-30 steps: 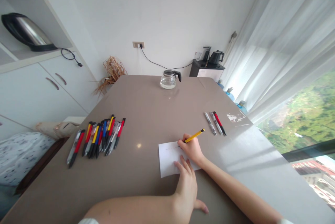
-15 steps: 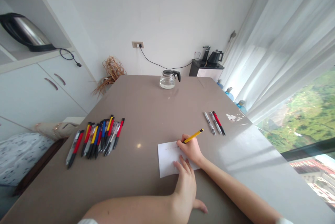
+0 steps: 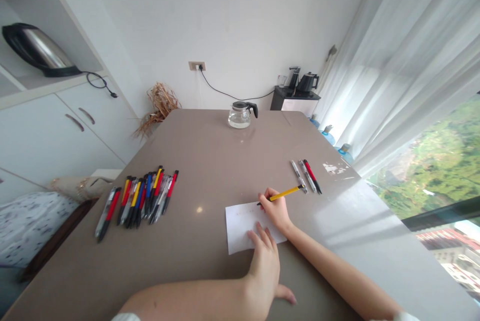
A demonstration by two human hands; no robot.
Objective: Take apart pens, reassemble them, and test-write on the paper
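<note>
My right hand (image 3: 276, 210) grips a yellow pen (image 3: 285, 193) with its tip at the top edge of a white sheet of paper (image 3: 240, 226) on the brown table (image 3: 210, 161). The pen leans low, its free end pointing right toward three pens (image 3: 306, 176) lying side by side. My left hand (image 3: 265, 267) lies flat with fingers spread, pressing the paper's lower right part. A row of several red, blue, yellow and black pens (image 3: 140, 196) lies on the table to the left.
A glass coffee pot (image 3: 240, 114) stands at the table's far edge. Torn white scraps (image 3: 335, 168) lie near the right edge. A kettle (image 3: 35, 50) sits on the left shelf. Curtains and a window fill the right side.
The yellow pen has tilted lower, its free end swinging right toward the three pens. My right hand shifted slightly along the paper's top edge. The left hand stays put.
</note>
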